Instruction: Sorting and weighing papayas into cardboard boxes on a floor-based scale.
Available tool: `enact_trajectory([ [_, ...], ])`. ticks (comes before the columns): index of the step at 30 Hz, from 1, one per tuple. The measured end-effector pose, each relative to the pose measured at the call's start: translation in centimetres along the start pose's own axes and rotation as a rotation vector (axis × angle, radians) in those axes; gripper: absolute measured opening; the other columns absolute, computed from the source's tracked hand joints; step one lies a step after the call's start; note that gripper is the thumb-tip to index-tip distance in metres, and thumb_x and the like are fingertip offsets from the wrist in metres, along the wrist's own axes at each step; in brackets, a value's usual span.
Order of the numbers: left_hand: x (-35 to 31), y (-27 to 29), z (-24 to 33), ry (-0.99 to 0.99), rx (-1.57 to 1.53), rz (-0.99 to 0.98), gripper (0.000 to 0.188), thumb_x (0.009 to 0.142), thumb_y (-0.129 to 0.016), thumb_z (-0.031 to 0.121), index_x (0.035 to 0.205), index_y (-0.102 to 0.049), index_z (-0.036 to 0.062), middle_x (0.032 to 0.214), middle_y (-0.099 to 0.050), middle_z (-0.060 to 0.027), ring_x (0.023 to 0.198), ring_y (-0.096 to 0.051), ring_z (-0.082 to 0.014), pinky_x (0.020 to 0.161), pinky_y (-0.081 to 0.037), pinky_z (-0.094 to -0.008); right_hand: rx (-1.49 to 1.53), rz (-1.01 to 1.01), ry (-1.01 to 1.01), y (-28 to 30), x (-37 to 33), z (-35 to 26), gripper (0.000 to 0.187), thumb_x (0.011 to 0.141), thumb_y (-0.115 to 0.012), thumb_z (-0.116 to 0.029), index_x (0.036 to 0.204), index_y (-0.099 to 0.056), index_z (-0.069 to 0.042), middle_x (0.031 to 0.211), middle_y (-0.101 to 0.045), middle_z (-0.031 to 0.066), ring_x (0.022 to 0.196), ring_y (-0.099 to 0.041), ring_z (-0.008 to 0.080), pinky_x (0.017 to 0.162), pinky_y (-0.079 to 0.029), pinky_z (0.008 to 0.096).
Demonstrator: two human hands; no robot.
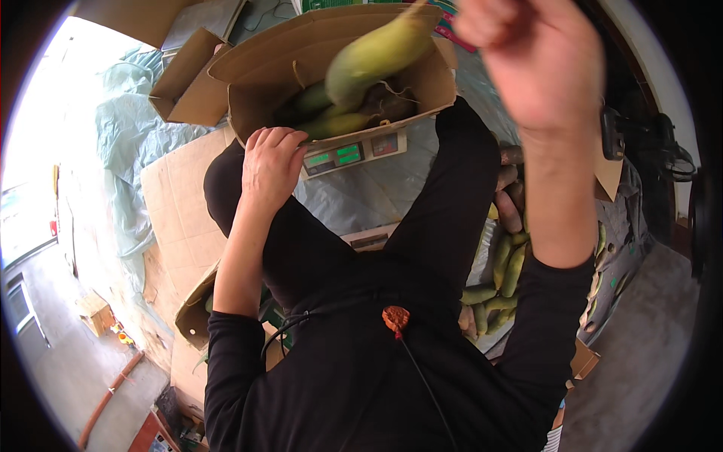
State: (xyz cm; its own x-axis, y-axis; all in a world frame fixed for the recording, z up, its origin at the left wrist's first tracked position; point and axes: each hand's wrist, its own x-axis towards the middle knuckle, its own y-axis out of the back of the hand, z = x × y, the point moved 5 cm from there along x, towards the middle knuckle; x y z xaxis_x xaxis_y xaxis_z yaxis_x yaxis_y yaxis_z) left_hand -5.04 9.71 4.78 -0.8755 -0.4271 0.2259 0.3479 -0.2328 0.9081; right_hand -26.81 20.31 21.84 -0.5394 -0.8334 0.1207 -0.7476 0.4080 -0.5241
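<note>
A cardboard box (pixel 263 73) stands open on a digital scale (pixel 354 154) with a lit green display, beyond my knees. My left hand (pixel 271 166) grips its near left rim, fingers bent over the edge. Inside lie green radishes (pixel 343 125) and a dark reddish one (pixel 388 104) with thin roots. A large yellow-green radish (pixel 376 60), tilted and blurred, is over the box, its root tail toward the upper right. My right hand (pixel 531 64) is raised to the right of that tail. Its fingers are smeared by motion, so whether they hold the tail is unclear.
Right of my leg lie several green radishes (pixel 510 270) and reddish ones (pixel 508 212). Another open carton (pixel 192 79) stands left of the box, beside crumpled plastic sheeting (pixel 124 117). Flat cardboard (pixel 181 188) covers the floor there. A black device (pixel 666 147) is at the far right.
</note>
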Motion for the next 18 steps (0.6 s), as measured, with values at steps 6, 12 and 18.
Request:
enact_trajectory([
  [6, -0.2, 0.0, -0.2, -0.014, -0.013, 0.008, 0.015, 0.079, -0.061, 0.012, 0.094, -0.064, 0.0075, 0.091, -0.061, -0.0065, 0.091, -0.056, -0.0261, 0.092, -0.039, -0.0410, -0.018, -0.026, -0.135, -0.1, 1.2, 5.7, 0.023, 0.091, -0.049, -0.016, 0.073, -0.054, -0.002, 0.056, -0.047, 0.0011, 0.049, -0.044, 0.0119, 0.048, -0.034, 0.0237],
  [12, -0.4, 0.4, -0.2, -0.018, -0.023, 0.024, 0.015, 0.079, -0.061, 0.011, 0.093, -0.064, 0.0076, 0.090, -0.061, -0.0060, 0.091, -0.056, -0.0253, 0.091, -0.040, -0.0399, -0.228, -0.049, -0.154, 0.7, 2.3, 7.9, 0.025, 0.090, -0.050, -0.017, 0.070, -0.055, -0.002, 0.056, -0.049, 0.0017, 0.048, -0.046, 0.0097, 0.046, -0.034, 0.0219],
  [18, -0.4, 0.5, 0.0, -0.038, -0.070, 0.045, 0.015, 0.078, -0.062, 0.009, 0.093, -0.063, 0.0052, 0.091, -0.061, -0.0082, 0.090, -0.057, -0.0280, 0.089, -0.041, -0.0401, -0.419, -0.027, -0.235, 0.5, 2.4, 10.6, 0.023, 0.087, -0.055, -0.020, 0.069, -0.057, -0.006, 0.053, -0.047, -0.0033, 0.050, -0.045, 0.0071, 0.048, -0.032, 0.0223],
])
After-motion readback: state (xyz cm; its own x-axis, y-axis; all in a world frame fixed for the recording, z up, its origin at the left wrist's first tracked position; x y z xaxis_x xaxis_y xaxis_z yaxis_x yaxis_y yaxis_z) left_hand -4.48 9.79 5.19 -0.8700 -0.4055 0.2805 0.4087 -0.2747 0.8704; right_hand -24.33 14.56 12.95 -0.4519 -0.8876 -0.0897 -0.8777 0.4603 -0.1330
